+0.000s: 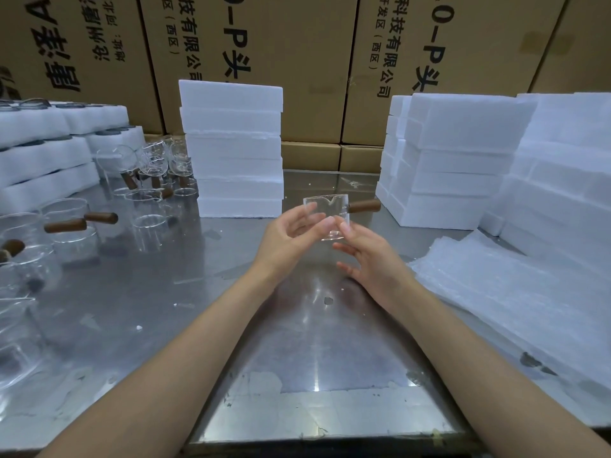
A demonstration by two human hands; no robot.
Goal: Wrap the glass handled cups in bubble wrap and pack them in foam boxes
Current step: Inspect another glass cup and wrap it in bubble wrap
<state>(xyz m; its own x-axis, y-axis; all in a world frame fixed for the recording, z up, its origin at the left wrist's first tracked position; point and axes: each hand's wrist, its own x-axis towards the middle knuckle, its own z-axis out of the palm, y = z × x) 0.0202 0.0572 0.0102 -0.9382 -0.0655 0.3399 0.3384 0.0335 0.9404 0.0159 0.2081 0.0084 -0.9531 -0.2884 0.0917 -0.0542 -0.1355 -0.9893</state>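
Both hands hold one glass cup (325, 219) above the middle of the steel desk (185, 292), its wooden handle pointing right. Left hand (291, 239) fingers curl round the cup's left side; right hand (370, 259) pinches its right side. More cups (66, 226) stand left; foam boxes (234, 150) behind; bubble wrap (515, 292) right.

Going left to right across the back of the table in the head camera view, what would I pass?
Foam trays holding cups → loose glass cups with wooden handles → middle foam box stack → held glass cup, between left hand and right hand → right foam box stacks → bubble wrap sheets.
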